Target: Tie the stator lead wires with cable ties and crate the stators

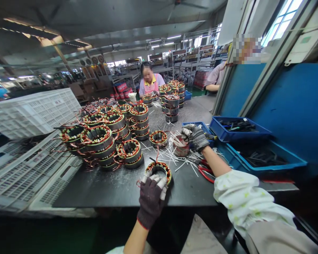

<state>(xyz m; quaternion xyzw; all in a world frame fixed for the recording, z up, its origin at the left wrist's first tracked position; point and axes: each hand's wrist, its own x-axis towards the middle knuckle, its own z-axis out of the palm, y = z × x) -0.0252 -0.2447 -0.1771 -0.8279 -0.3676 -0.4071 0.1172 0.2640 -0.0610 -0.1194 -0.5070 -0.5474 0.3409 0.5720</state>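
My left hand [150, 201], in a dark glove with white-taped fingertips, grips a small motor stator [159, 171] with copper windings near the table's front edge. My right hand [195, 137], in a grey glove, is just above and beside a small reddish cup [180, 146] full of white sleeving pieces. More white pieces [172, 158] lie scattered around that cup. Red-handled cutters [205, 173] rest below my right wrist. Whether my right hand pinches anything is hidden. Several stacks of wound stators [98, 139] stand to the left of centre, and one lone stator [158, 138] sits nearer the cup.
The dark workbench [116, 190] runs away from me. White plastic crates [31, 113] lie at left, and blue bins of dark parts [240, 128] at right. A co-worker [149, 81] sits across the bench behind more stator stacks [172, 102]. Another person [217, 76] stands at far right.
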